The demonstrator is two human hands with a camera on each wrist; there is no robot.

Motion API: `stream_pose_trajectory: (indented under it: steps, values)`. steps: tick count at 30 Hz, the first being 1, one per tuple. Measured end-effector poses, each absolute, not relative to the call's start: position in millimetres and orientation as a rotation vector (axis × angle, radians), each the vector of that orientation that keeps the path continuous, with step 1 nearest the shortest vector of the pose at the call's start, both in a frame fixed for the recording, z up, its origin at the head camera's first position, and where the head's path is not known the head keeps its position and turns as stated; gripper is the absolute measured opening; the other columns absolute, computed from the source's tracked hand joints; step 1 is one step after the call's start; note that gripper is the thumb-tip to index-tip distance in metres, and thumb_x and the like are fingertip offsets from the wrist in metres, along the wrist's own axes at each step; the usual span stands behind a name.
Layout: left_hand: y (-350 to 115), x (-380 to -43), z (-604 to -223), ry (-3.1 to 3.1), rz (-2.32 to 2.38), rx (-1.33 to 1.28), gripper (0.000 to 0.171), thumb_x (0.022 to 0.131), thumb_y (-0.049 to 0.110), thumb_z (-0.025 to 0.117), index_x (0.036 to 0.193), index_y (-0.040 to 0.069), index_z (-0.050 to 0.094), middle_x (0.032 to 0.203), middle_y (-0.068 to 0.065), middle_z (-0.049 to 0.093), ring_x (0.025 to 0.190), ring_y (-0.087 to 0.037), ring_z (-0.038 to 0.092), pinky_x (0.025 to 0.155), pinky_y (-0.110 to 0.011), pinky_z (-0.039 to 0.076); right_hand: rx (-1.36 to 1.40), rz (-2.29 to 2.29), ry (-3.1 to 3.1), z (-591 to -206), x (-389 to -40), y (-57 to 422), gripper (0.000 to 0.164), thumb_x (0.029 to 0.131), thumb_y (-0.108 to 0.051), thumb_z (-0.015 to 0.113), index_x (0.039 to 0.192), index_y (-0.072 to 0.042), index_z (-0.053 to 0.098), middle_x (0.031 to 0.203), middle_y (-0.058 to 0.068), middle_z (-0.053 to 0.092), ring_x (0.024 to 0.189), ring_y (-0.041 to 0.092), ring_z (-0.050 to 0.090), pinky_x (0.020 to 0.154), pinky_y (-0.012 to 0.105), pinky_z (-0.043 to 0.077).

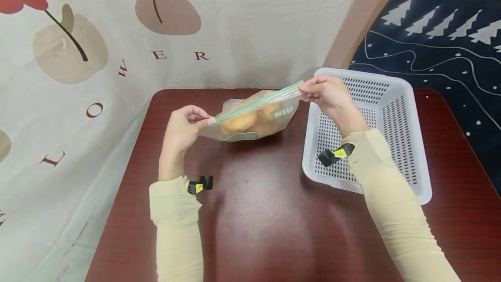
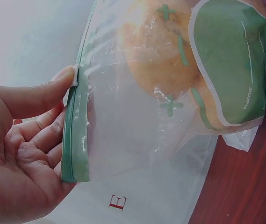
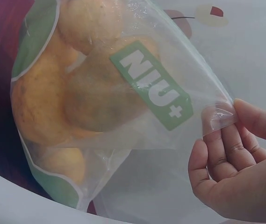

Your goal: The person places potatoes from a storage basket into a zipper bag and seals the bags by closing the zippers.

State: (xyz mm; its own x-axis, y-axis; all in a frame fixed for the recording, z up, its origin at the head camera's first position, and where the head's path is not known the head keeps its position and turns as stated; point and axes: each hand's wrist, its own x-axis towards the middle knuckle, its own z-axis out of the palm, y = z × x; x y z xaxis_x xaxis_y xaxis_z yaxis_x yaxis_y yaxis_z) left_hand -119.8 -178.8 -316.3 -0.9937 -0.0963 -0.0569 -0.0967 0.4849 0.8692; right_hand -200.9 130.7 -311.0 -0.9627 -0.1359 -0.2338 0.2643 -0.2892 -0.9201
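A clear zip bag point(image 1: 252, 123) with a green zip strip point(image 2: 79, 140) hangs stretched between both hands above the back of the table. Inside it are several yellow-brown, rounded pieces that look like potatoes point(image 3: 41, 102). My left hand point(image 1: 181, 129) pinches the zip's left end, its thumb on a small white slider point(image 2: 75, 76). At the other top corner, my right hand point(image 1: 332, 99) pinches the bag between thumb and fingers, over the basket's edge. Green "NIU+" and "name" patches show on the plastic. From these views the zip looks closed along its length.
A white slotted plastic basket point(image 1: 420, 160) stands on the right of the dark red table point(image 1: 254, 221), under my right forearm. Something whitish point(image 1: 231, 104) shows behind the bag. A printed cloth point(image 1: 250, 55) hangs along the back and left; a navy tree-print cloth point(image 1: 430, 51) is at right.
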Motion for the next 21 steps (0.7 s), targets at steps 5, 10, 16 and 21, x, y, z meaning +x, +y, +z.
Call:
stream_pose_trajectory:
  steps: [5,10,16,21]
  values:
    - [-179,-119,-315,2.715,1.561,-0.200,0.019,0.081,0.010,0.069,0.087,-0.002,0.057,0.088,-0.011,0.067,0.072,-0.006,0.056,0.057,-0.017,0.045,0.173,-2.325,1.693,-312,-201,133,0.020,0.079,0.014,0.061,0.066,0.000,0.068,0.069,0.010,0.064,0.056,0.018,0.061,0.053,0.022,0.055]
    - [-184,-119,-315,2.731,1.541,-0.208,0.018,0.082,0.011,0.069,0.086,-0.001,0.056,0.087,-0.009,0.067,0.071,-0.005,0.055,0.056,-0.017,0.044,0.181,-2.306,1.708,-313,-201,134,0.020,0.079,0.013,0.061,0.067,-0.001,0.068,0.070,0.009,0.064,0.057,0.018,0.061,0.055,0.023,0.056]
    - [-193,-120,-316,2.766,1.522,-0.233,0.018,0.082,0.011,0.069,0.085,0.000,0.055,0.085,-0.006,0.067,0.067,-0.005,0.051,0.050,-0.018,0.038,0.187,-2.298,1.705,-314,-202,137,0.022,0.081,0.012,0.060,0.066,-0.002,0.067,0.068,0.009,0.064,0.057,0.018,0.062,0.055,0.023,0.056]
    - [-202,-121,-315,2.789,1.514,-0.271,0.018,0.082,0.011,0.069,0.086,0.000,0.055,0.087,-0.007,0.068,0.072,-0.005,0.055,0.055,-0.018,0.041,0.218,-2.312,1.675,-315,-203,141,0.023,0.081,0.013,0.059,0.065,-0.001,0.067,0.067,0.009,0.065,0.057,0.018,0.062,0.055,0.024,0.056]
